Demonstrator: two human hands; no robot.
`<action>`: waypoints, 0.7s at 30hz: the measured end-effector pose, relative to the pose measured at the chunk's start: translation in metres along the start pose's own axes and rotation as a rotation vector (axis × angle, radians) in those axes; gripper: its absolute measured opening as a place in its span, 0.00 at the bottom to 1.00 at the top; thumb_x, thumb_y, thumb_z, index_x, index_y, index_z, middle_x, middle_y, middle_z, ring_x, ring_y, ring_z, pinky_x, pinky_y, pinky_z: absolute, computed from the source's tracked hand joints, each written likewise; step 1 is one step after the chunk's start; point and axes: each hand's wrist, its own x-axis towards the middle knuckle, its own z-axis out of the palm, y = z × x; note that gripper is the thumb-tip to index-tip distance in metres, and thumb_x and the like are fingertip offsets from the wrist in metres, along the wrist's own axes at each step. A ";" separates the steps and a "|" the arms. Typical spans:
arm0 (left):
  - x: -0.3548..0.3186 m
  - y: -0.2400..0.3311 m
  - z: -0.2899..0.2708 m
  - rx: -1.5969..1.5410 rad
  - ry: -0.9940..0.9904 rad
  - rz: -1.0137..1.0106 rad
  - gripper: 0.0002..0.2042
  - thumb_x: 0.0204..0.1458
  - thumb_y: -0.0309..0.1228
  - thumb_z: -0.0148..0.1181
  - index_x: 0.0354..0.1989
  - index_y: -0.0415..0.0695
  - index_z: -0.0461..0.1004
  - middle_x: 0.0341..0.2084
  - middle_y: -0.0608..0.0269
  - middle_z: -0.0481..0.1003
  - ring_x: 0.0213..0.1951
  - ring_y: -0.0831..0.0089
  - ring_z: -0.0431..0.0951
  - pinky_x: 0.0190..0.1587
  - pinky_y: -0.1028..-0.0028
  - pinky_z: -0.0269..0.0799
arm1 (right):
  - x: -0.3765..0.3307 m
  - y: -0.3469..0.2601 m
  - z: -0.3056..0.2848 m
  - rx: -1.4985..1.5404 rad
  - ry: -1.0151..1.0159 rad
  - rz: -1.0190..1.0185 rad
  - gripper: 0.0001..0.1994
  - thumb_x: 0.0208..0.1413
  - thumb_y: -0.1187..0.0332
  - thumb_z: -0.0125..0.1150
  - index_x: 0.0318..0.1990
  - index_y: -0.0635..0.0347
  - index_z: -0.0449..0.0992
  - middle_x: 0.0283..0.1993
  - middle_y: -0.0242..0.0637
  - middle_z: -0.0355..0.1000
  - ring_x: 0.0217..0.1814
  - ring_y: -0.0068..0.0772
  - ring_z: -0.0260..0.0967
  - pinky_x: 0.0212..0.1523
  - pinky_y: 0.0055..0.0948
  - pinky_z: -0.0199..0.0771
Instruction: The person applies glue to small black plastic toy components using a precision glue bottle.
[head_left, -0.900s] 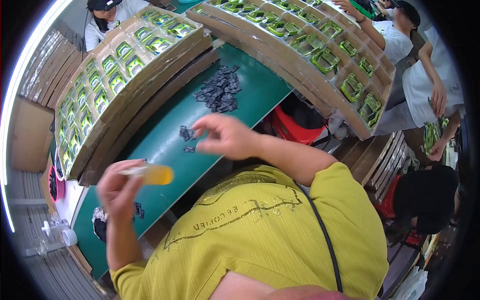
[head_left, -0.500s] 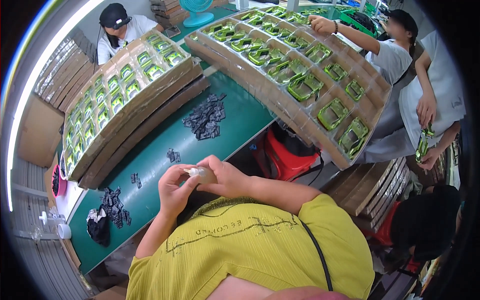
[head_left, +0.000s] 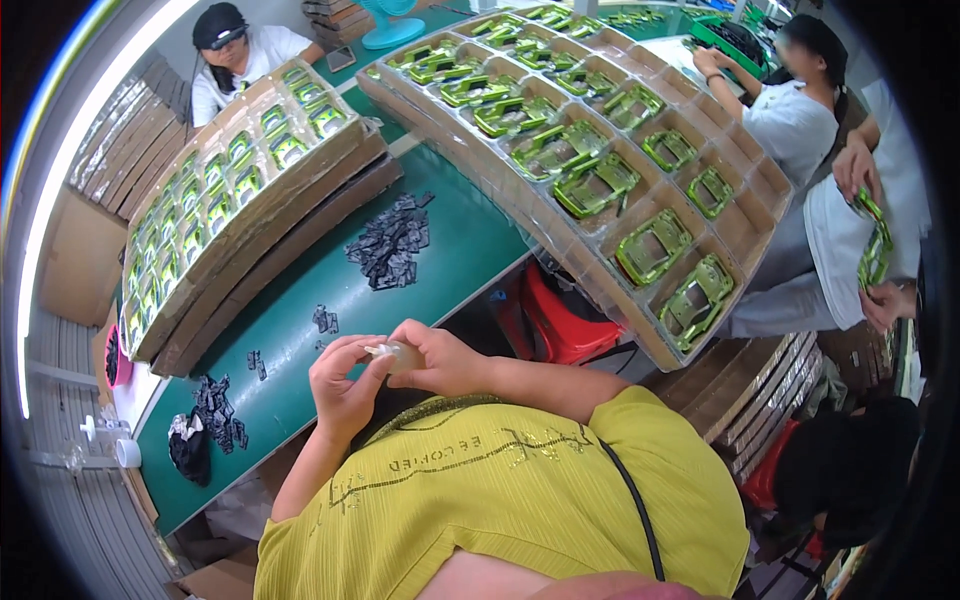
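Observation:
Both my hands meet above the near edge of the table, around a small translucent squeeze bottle [head_left: 404,359] with a white, pointed nozzle. My right hand [head_left: 443,361] is closed around the bottle's body. The fingers of my left hand [head_left: 343,385] are closed at its nozzle end; part of the bottle is hidden behind fingers. Just beyond my hands, a few small black plastic parts [head_left: 325,320] lie on the green table [head_left: 300,385]. A larger heap of black parts [head_left: 390,242] is farther off, with another pile [head_left: 217,410] to the left.
Cardboard trays [head_left: 290,187] [head_left: 480,185] of green toy car bodies stand left and right. A black cloth [head_left: 190,455] lies at the table's left end. A red stool [head_left: 565,320] is below the right tray. Co-workers [head_left: 225,60] [head_left: 795,110] sit beyond; another person's hands [head_left: 860,170] hold a green part.
My view has shifted slightly, while my hands keep the same hold on the bottle. The seated co-worker's hand at right has left the tray for the green crate.

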 end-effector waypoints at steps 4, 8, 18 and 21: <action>-0.001 -0.001 0.000 0.022 -0.002 0.038 0.07 0.44 0.22 0.65 0.32 0.35 0.77 0.33 0.56 0.77 0.33 0.72 0.76 0.38 0.77 0.72 | 0.001 -0.005 -0.004 0.000 -0.048 -0.025 0.22 0.48 0.59 0.68 0.43 0.61 0.65 0.37 0.43 0.71 0.38 0.34 0.70 0.38 0.31 0.69; -0.001 -0.013 -0.002 -0.174 -0.069 -0.030 0.09 0.45 0.22 0.65 0.35 0.34 0.75 0.37 0.56 0.76 0.38 0.73 0.76 0.40 0.77 0.72 | 0.000 -0.013 -0.001 -0.006 0.027 0.053 0.24 0.49 0.57 0.67 0.46 0.63 0.64 0.39 0.43 0.70 0.40 0.34 0.70 0.41 0.30 0.69; 0.000 -0.057 -0.052 -0.469 0.057 -0.002 0.04 0.51 0.20 0.60 0.34 0.35 0.72 0.39 0.55 0.75 0.39 0.75 0.74 0.44 0.78 0.71 | -0.126 -0.135 -0.053 -0.669 0.897 -0.345 0.04 0.52 0.76 0.59 0.36 0.61 0.75 0.31 0.32 0.73 0.30 0.20 0.70 0.31 0.20 0.70; -0.018 -0.067 -0.075 -0.415 0.174 0.027 0.06 0.51 0.21 0.61 0.37 0.34 0.73 0.38 0.56 0.76 0.38 0.76 0.75 0.43 0.78 0.71 | -0.159 -0.172 -0.081 -0.717 1.418 -0.500 0.05 0.54 0.75 0.59 0.38 0.62 0.74 0.35 0.33 0.73 0.36 0.20 0.70 0.39 0.18 0.69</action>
